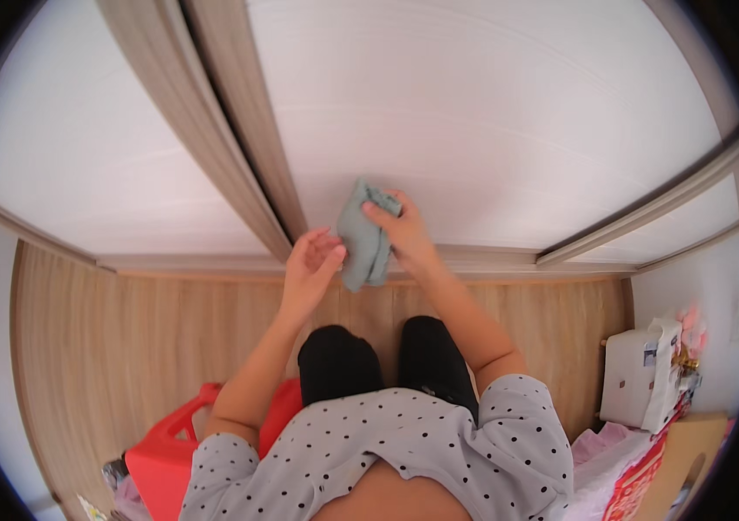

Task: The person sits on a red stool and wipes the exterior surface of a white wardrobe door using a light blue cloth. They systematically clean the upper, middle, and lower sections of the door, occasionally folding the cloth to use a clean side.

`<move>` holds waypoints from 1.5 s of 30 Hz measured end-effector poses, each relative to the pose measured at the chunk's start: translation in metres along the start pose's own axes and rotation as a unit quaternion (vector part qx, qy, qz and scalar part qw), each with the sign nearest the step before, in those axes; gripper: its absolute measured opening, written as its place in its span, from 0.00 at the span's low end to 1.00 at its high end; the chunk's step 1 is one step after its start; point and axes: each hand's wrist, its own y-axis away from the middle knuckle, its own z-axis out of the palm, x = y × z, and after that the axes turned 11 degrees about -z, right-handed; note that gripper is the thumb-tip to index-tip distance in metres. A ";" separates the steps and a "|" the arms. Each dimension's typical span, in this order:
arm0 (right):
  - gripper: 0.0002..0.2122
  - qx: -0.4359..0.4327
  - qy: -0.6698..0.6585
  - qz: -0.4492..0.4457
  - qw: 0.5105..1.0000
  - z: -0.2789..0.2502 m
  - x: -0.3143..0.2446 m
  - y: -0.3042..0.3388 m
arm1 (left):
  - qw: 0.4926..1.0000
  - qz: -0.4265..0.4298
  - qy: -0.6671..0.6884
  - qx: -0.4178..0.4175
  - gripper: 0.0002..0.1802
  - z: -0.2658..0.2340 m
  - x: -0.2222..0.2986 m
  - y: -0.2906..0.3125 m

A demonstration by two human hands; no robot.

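Observation:
A folded grey-green cloth (357,239) hangs in front of me, close to the large white wardrobe door panel (491,113). My right hand (400,227) grips its upper right side, with the thumb lying across the front. At the cloth's left edge is my left hand (313,263), its fingers curled loosely and slightly apart. Whether those fingertips touch the cloth I cannot tell. Nothing shows inside the left hand.
Wood-look frame strips (239,130) divide the white panels. Behind me on the left of the wood floor (170,330) is a red plastic stool or chair (165,451). A white box (634,378) and a brown board (686,460) are at the right.

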 end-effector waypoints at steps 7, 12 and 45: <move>0.13 0.008 -0.204 0.190 0.960 -0.012 -0.020 0.019 | 0.947 0.168 -0.264 0.068 0.21 0.020 0.026 0.032; 0.13 -0.011 -0.195 0.220 0.956 -0.001 -0.040 0.035 | 0.992 0.104 -0.052 -0.042 0.24 0.025 0.002 0.017; 0.12 -0.270 0.245 -0.189 0.912 -0.013 -0.043 0.057 | 0.985 -0.088 -0.009 -0.149 0.30 0.024 -0.003 0.012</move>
